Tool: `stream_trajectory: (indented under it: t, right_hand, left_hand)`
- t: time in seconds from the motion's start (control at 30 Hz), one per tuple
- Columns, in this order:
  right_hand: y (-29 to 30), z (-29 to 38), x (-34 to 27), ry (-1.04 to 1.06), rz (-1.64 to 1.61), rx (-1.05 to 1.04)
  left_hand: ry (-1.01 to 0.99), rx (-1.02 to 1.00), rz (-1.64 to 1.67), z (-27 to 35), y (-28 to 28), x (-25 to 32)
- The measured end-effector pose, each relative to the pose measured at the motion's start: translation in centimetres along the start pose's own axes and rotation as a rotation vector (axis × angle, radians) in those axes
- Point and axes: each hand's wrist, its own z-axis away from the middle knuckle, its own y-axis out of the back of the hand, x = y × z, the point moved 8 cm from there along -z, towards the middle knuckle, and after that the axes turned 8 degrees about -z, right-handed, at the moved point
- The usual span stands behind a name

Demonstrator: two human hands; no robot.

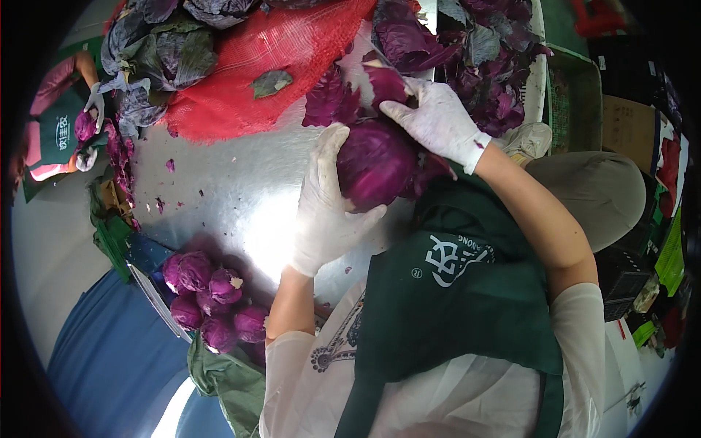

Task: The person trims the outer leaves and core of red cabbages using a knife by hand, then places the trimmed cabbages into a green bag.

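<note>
My left hand, in a white glove, cups a red cabbage head from its left and lower side, above a metal table. My right hand, also gloved, is at the upper right of the head, thumb and fingers pinching near a loose purple leaf. What lies between those fingers is partly hidden; a thin blade-like edge shows by the leaf. Another torn purple leaf lies just beyond the head. A further leaf hangs at the head's right side, below my right hand.
Untrimmed cabbages and a red mesh bag lie at the far side. Peeled cabbages are heaped lower left. Discarded leaves fill a container at upper right, beside a green crate. A co-worker's gloved hand holds cabbage at far left.
</note>
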Motion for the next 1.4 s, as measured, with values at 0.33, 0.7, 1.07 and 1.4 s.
stream_trajectory:
  t: [0.33, 0.7, 1.07, 1.4]
  right_hand:
    - [9.5, -3.2, 4.5, 0.294, 0.310, 0.686]
    - [-6.2, -0.5, -2.2, 0.099, -0.137, -0.353]
    - [-0.4, -1.0, -0.9, 0.428, -0.357, 0.232]
    - [7.5, -5.0, 5.1, 0.152, 0.041, 0.584]
  left_hand:
    - [0.316, 0.230, 0.151, 4.5, 0.3, -5.0]
    - [-0.108, 0.126, -0.102, 3.6, -0.4, -0.6]
    - [0.409, 0.494, 1.197, 8.6, -1.6, -10.6]
    - [0.397, 0.501, 2.177, 6.0, -4.6, -8.3]
